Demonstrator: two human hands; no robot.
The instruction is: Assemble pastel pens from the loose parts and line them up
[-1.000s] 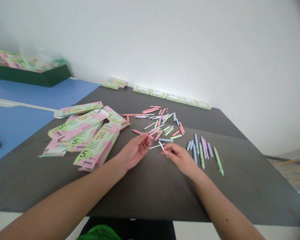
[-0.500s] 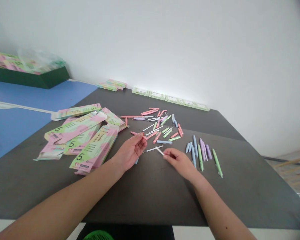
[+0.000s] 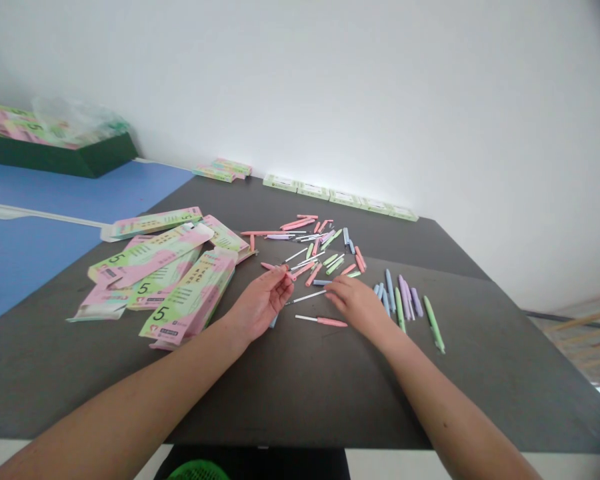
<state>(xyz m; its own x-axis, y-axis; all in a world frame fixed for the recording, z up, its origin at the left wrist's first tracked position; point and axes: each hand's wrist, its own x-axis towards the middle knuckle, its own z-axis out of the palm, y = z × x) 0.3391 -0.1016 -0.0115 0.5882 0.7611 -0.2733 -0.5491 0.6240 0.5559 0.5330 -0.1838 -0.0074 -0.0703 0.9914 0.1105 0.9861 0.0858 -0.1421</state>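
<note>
Fingers [image 3: 283, 285] of the left hand [image 3: 257, 303] curled almost shut above the dark table [image 3: 330, 407], a slim pink pen barrel [image 3: 279, 269] apparently pinched at the fingertips, its ends showing on either side. Right hand [image 3: 357, 303] flat, open and palm down, holding nothing, its fingertips on the tabletop just beside a blue pen barrel [image 3: 321, 283]. Pink pen with a white refill tip [image 3: 321, 321] lying just below the right hand; loose white refill [image 3: 306, 297] between the two hands. Small blue piece [image 3: 273, 322] poking out beside the left hand.

Head camera, looking down: scattered pink, green and white pen parts [image 3: 320, 243] ahead of the hands. Blue, lilac and green pens [image 3: 405, 303] side by side to the right. Pink-and-green cardboard boxes printed with a "5" [image 3: 185, 287] piled at left on the table. Small green-and-white boxes [image 3: 335, 193] along the wall. Dark green tray [image 3: 55, 159] on a blue surface [image 3: 80, 193], loaded with more boxes beside a clear plastic bag [image 3: 75, 117]. Green plastic basket [image 3: 197, 471] at the bottom edge.
</note>
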